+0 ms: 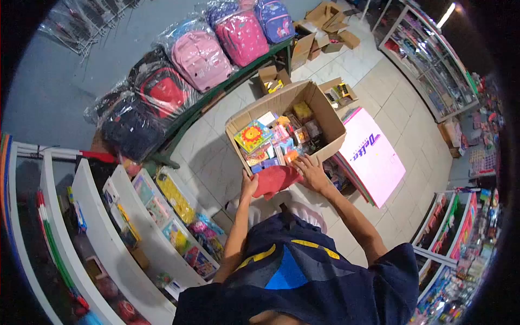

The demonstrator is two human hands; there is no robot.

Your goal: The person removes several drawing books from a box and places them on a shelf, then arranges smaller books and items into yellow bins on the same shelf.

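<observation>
inspected from where i stood, at the near side of a large open brown cardboard box (331, 132) on the pale tiled floor (364, 96). a crumpled, cloth-like red piece (274, 181) hung just outside the box's near wall, between my hands. my left hand (249, 184), at the near left corner of the box, was closed on the left end of the red piece; whether it also pressed on the cardboard, i could not tell. my right hand (313, 173) lay over the near rim of the box, fingers loosely spread and bent, beside the right end of the red piece and close to a small orange item (291, 156) inside; i could not tell whether it gripped anything.

contents of the box, as noted: a yellow-and-green book with a lion's face (252, 135) on the left; small mixed cartons in the middle; clear plastic containers (312, 129) on the right. to the right of the box leaned a stack of large flat boards, the front one pink with dark lettering (377, 157). beyond the box's far right corner stood a small open carton of yellow-and-black packets (340, 91). to the far left of the box, plastic-wrapped backpacks (200, 60) sat in a row on a dark green table (244, 71). white shelves (100, 216) stocked with goods stood to its near left.
</observation>
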